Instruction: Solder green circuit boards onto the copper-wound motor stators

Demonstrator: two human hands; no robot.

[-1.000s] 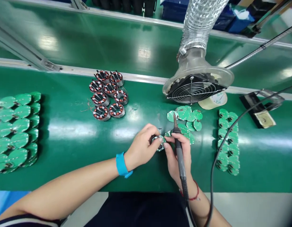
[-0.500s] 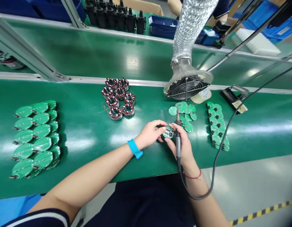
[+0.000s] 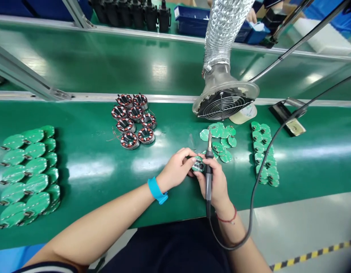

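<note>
My left hand (image 3: 177,169), with a blue band at the wrist, is closed on the edge of a small round green circuit board (image 3: 198,164). A soldering iron (image 3: 208,182) lies in my right hand (image 3: 217,184), its tip pointing away from me. Thumb and fingertips of that hand also touch the board's right side. Whether a part sits beneath the board is hidden by my fingers. Just beyond my hands lies a loose pile of round green boards (image 3: 221,132). Copper-wound stators (image 3: 129,140) stand in a group to the left.
Rows of overlapping green boards (image 3: 35,184) lie at far left, and narrower rows (image 3: 259,148) at right. A fume extractor hood (image 3: 223,102) hangs above the bench. Behind it stands a soldering iron stand (image 3: 289,117). The iron's cable (image 3: 253,197) loops over my right forearm. Another person's hand (image 3: 251,16) shows at the back.
Both hands, with the board and soldering iron, have shifted slightly left and toward me in the picture. The view itself has moved a little. The grip looks the same.
</note>
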